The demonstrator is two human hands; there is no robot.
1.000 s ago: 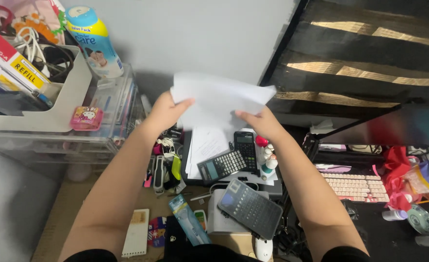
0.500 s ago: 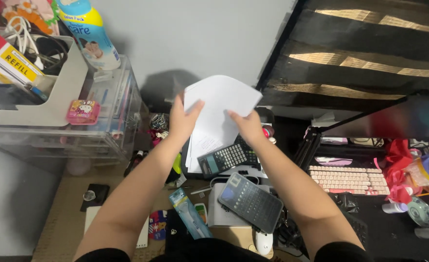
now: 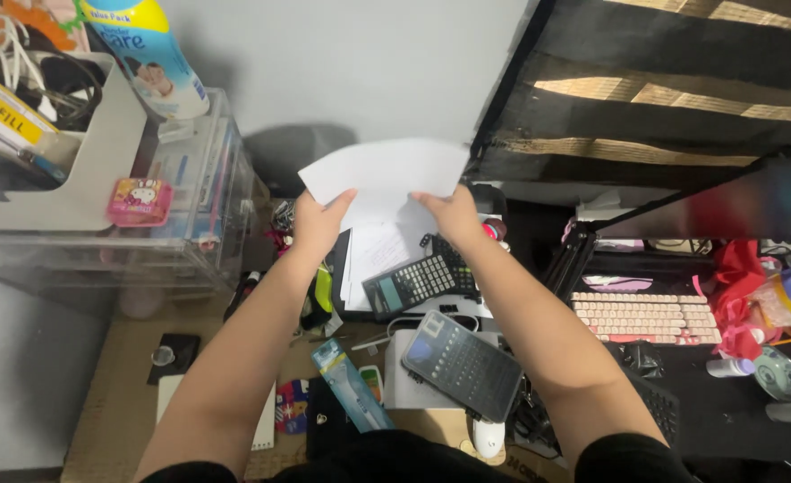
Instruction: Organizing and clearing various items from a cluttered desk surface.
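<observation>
Both hands are lifting a thin stack of white paper sheets [image 3: 386,174] up over the messy table [image 3: 127,358]: the left hand [image 3: 319,219] and right hand [image 3: 454,213] each pinch 1 bottom corner. I think the lifting step is underway, and the next move needs a steady grip so the sheets clear the 2 dark calculators [image 3: 413,284] below.

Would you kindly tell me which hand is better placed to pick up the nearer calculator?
Probably the right hand: the calculator lies under that forearm. Both hands, the left hand too, hold the paper.
</observation>
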